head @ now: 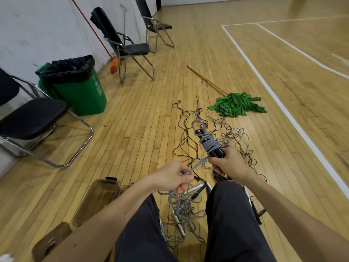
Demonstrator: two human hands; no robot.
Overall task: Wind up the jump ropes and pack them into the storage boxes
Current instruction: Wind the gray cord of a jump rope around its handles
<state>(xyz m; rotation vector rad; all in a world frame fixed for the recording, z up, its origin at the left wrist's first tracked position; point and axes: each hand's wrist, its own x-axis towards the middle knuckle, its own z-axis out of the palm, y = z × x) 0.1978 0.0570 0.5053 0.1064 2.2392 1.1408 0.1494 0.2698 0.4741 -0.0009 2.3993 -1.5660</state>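
Grey rope (pixel 209 144) coiled above right hand (pixel 229 163), left hand (pixel 174 178) pinching tail

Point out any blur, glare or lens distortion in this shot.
Head view: the grey rope strand pinched by the left hand is motion-blurred up to the black handles in the right hand; the wide lens bows the white court line; glare sheens the floor at upper right; the storage box at lower left looks smeared; lighting even, shadows faint.
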